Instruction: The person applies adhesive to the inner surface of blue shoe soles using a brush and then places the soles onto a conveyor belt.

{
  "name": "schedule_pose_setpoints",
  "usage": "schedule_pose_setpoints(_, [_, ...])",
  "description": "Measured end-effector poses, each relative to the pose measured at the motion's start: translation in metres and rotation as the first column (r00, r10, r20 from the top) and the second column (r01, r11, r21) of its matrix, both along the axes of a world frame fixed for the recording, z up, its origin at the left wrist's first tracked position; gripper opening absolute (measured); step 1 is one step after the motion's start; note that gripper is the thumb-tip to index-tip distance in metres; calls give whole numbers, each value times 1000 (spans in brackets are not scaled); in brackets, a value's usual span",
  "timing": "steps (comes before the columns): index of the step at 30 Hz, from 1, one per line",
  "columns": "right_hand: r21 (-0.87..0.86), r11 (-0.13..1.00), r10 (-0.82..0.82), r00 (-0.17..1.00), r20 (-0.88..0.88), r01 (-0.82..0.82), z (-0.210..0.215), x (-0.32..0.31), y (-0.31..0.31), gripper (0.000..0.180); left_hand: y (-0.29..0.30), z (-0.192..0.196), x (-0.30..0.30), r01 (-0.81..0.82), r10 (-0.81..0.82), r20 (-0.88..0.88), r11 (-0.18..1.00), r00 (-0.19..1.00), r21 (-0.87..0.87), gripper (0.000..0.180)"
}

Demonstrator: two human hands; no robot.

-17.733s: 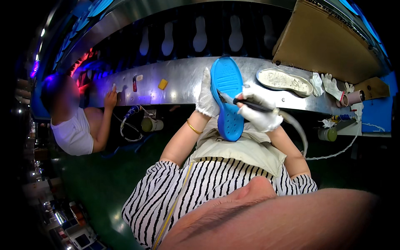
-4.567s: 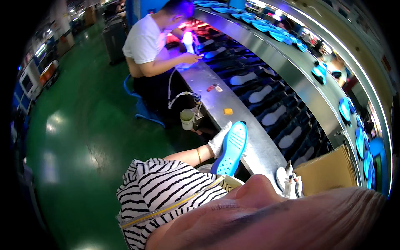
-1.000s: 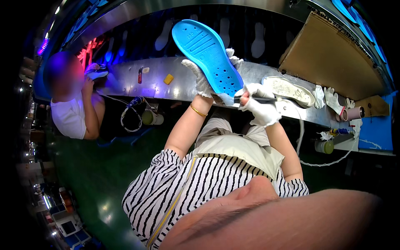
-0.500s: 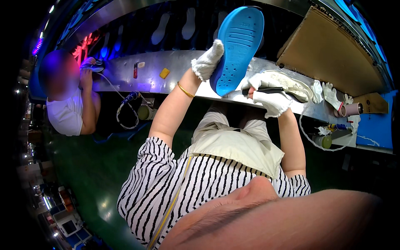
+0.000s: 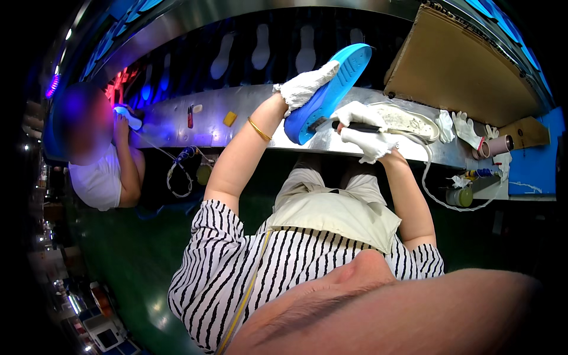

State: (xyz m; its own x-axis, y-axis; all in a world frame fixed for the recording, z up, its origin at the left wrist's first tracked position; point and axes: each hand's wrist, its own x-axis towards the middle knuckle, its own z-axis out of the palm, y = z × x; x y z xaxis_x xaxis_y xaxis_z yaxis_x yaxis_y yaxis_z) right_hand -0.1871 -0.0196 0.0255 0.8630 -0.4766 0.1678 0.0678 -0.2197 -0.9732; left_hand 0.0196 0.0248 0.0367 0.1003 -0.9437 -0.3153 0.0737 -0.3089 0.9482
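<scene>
A blue shoe sole [image 5: 342, 78] is held up over the bench, tilted, with its holed and ridged face partly turned away. My left hand [image 5: 306, 87], in a white glove, is closed around its left edge. My right hand [image 5: 368, 142], gloved in white with bare fingertips showing, grips a black-handled tool [image 5: 362, 126]. The tool's greyish tip meets or nearly meets the lower part of the sole; I cannot tell its exact kind. Just right of my right hand, an off-white shoe-shaped piece [image 5: 407, 120] lies on the metal bench [image 5: 222, 97].
Beyond the bench runs a dark rack [image 5: 284, 50] with pale sole shapes. A cardboard sheet [image 5: 467, 71] leans at right, near white gloves [image 5: 467, 129], a pinkish cup [image 5: 497, 145] and a looping pale hose [image 5: 427, 177]. At left, another person [image 5: 97, 171] works; a yellow block [image 5: 229, 119] lies between us.
The blue sole has come down and turned edge-on, its holed face less visible. My left hand now covers more of its side. The right hand with the tool has shifted slightly left.
</scene>
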Motion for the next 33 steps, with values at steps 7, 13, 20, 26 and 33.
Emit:
schedule_pose_setpoints(7, [135, 990, -55, 997, 45, 49, -7, -8, -18, 13, 3, 7, -8, 24, -24, 34, 1000, 999, 6, 79])
schedule_pose_setpoints(13, [-80, 994, 69, 996, -58, -73, 2, -23, -34, 15, 9, 5, 0, -126, 119, -127, 991, 985, -47, 73])
schedule_pose_setpoints(20, [130, 986, -129, 972, 195, 105, -1, -34, -30, 20, 34, -15, 34, -222, -111, -641, 882, 759, -416, 83])
schedule_pose_setpoints(26, [234, 949, -268, 930, 252, 210, -30, -33, -9, 17, 58, -76, -11, -175, -63, -922, 975, 382, -139, 64])
schedule_pose_setpoints(33, [-8, 916, -373, 858, 354, 402, -29, -12, -11, 15, 52, -70, -89, -216, -131, -900, 947, 417, -238, 67])
